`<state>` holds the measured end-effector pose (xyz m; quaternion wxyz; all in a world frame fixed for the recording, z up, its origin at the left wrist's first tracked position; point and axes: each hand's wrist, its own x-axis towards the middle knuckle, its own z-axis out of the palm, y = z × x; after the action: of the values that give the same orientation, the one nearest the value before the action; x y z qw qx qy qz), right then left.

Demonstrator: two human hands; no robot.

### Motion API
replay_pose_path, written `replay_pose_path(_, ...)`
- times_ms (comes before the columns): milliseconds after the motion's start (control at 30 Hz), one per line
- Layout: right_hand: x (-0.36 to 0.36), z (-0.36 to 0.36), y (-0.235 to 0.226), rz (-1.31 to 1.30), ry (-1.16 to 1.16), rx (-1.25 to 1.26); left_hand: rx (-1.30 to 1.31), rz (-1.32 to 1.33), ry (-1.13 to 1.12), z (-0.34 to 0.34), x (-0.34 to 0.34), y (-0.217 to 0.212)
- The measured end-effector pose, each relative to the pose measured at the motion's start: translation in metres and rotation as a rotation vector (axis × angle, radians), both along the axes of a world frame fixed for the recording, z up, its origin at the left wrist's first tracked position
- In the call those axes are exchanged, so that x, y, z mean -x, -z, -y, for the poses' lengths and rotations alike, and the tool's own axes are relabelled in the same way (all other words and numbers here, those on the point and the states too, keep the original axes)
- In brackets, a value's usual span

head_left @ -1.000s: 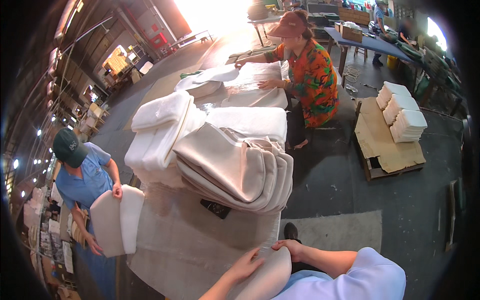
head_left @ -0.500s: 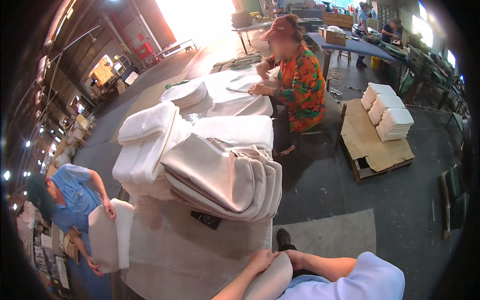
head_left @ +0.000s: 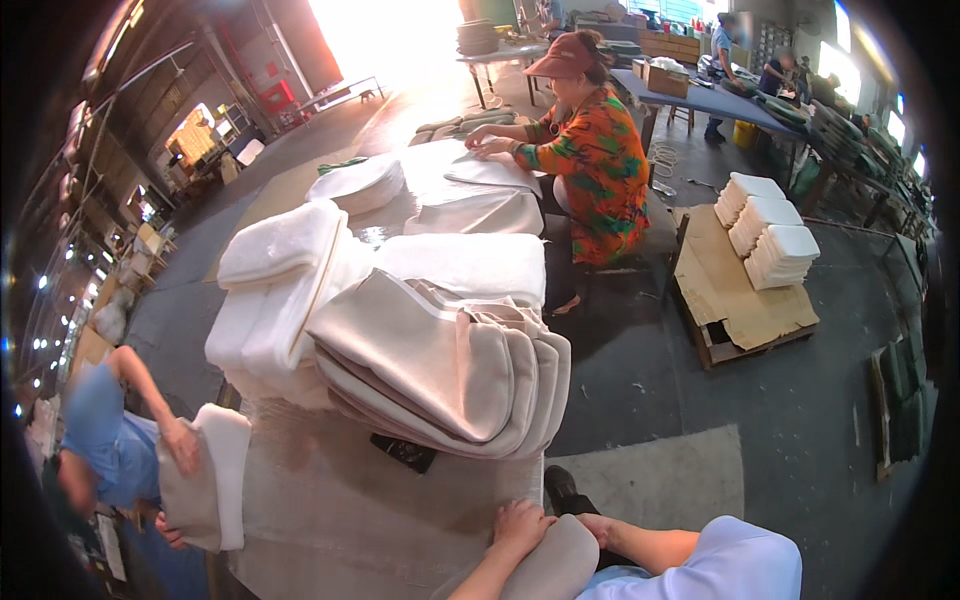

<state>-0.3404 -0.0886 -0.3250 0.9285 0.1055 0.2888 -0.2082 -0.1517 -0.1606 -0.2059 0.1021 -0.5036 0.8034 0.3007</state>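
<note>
A beige cushion cover (head_left: 552, 566) with a rounded, filled-out end stands against me at the table's near edge. My left hand (head_left: 521, 526) is closed on its left upper edge, fingers curled over. On the opposite edge my right hand (head_left: 598, 530) grips it, with part of the fingers hidden behind the fabric. In front of my hands, a stack of beige fabric covers (head_left: 415, 350) droops in folds on the table (head_left: 330, 500). White padding sheets (head_left: 275, 310) are piled behind and left of that stack. A small dark flat item (head_left: 404, 452) lies by the stack's near edge.
At left, a co-worker in blue (head_left: 115, 430) handles a beige-and-white pad (head_left: 207, 480). Across the table, another in an orange patterned shirt (head_left: 605, 165) bends over white pieces. A cardboard-covered pallet (head_left: 725, 300) holds stacked white pads (head_left: 770, 225) at right.
My left hand and the cushion cover have shifted slightly, its rounded end now showing broader. The co-worker at left has bent lower over the pad. The one in orange has reached farther left.
</note>
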Motion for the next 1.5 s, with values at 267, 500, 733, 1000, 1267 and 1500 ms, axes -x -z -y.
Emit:
replay_pose_path(267, 0.009, 0.010, 0.008, 0.196, -0.078, -0.006, 0.075, 0.053, -0.021, -0.013, -0.011, 0.011)
replay_pose_path(500, 0.002, 0.020, 0.011, -0.024, -0.093, 0.008, 0.234, -0.041, -0.164, -0.024, -0.010, 0.035)
replay_pose_path(733, 0.006, 0.021, 0.014, 0.204, -0.144, -0.171, 0.288, -0.035, -0.231, -0.027, -0.005, 0.038)
replay_pose_path(1000, 0.003, 0.023, 0.019, -0.013, -0.090, 0.042, 0.186, -0.066, -0.172, -0.019, -0.011, 0.036)
replay_pose_path(1267, -0.005, 0.011, 0.021, -0.196, -0.075, 0.003, 0.318, -0.026, -0.175, -0.022, -0.003, 0.040)
replay_pose_path(1500, -0.008, 0.008, 0.032, -0.224, -0.098, 0.006, 0.334, -0.029, -0.209, -0.025, 0.003, 0.043)
